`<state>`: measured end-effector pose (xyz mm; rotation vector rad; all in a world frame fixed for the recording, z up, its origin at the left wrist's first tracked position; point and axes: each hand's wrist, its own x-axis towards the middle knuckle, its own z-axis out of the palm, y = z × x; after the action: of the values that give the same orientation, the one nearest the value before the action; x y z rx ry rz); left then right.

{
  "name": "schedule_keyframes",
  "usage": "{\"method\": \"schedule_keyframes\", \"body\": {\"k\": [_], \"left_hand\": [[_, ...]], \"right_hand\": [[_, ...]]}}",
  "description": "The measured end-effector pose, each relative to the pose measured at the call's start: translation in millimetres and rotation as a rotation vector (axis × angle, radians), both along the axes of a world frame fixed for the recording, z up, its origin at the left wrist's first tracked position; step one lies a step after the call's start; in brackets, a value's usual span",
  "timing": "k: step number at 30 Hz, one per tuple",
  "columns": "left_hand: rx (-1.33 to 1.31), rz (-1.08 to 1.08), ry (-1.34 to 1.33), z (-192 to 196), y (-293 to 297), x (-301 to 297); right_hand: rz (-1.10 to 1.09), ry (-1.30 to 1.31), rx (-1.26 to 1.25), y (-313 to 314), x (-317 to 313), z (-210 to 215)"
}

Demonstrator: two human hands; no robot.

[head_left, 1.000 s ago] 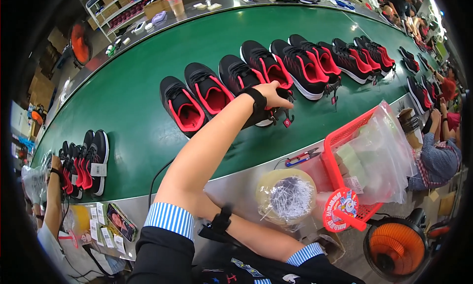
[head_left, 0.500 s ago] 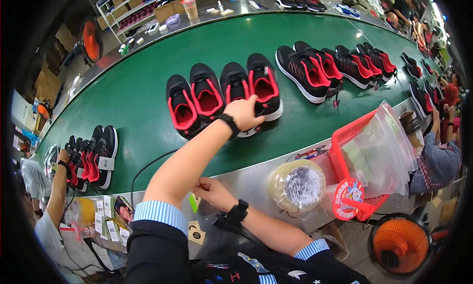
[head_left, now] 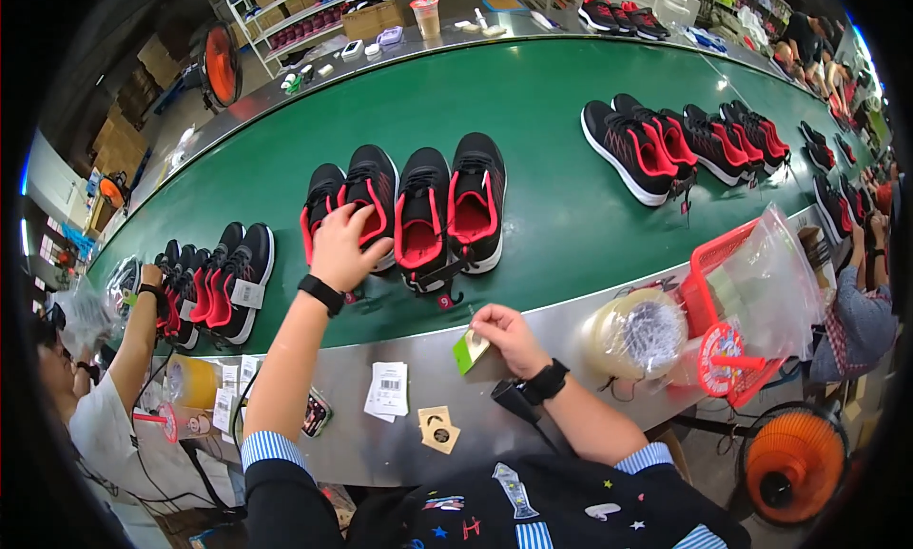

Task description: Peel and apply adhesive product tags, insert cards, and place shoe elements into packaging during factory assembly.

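Note:
Two pairs of black sneakers with red lining and white soles stand side by side on a green belt. My left hand [head_left: 344, 245] lies over the left pair [head_left: 369, 180], fingers spread and thumb out, at the shoe openings. The right pair [head_left: 473, 205] is just beside it, with a small red tag [head_left: 444, 303] hanging at its heels. My right hand [head_left: 512, 340], over the metal ledge, pinches a green hang tag [head_left: 469, 352] between thumb and fingers.
White barcode labels [head_left: 388, 389] and brown cards [head_left: 437, 429] lie on the metal ledge [head_left: 361, 454]. At right are a tape roll [head_left: 635, 335], a red basket [head_left: 702, 287] and an orange fan [head_left: 794, 463]. A co-worker's hand [head_left: 150, 276] touches more sneakers [head_left: 238, 287] at left.
My left hand has moved from the right pair to the left pair. Both pairs sit further left relative to the other shoes. My right hand has moved right with the green tag.

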<state>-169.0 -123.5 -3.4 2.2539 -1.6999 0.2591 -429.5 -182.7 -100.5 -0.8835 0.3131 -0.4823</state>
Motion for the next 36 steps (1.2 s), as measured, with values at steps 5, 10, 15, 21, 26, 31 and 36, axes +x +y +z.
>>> {"method": "schedule_keyframes", "body": {"k": [5, 10, 15, 21, 26, 31, 36], "left_hand": [[0.066, 0.107, 0.095, -36, 42, 46], [0.061, -0.017, 0.070, -23, 50, 37], [-0.055, -0.057, -0.163, -21, 64, 20], [-0.036, -0.387, 0.060, -13, -13, -42], [0.087, -0.391, -0.011, -45, -41, -45], [0.162, -0.510, 0.075, -32, -25, -62], [0.038, -0.432, 0.177, -20, -37, -61]], "right_hand": [[0.026, 0.047, 0.064, -3, 2, 4], [-0.047, 0.038, 0.062, -11, -5, 1], [-0.248, 0.078, -0.040, -17, -8, 10], [-0.507, 0.201, -0.469, -24, 13, 24], [-0.709, 0.421, -0.857, -43, 23, 45], [-0.905, 0.559, -1.123, -81, 34, 40], [-0.848, 0.649, -1.257, -101, 56, 24]]}}
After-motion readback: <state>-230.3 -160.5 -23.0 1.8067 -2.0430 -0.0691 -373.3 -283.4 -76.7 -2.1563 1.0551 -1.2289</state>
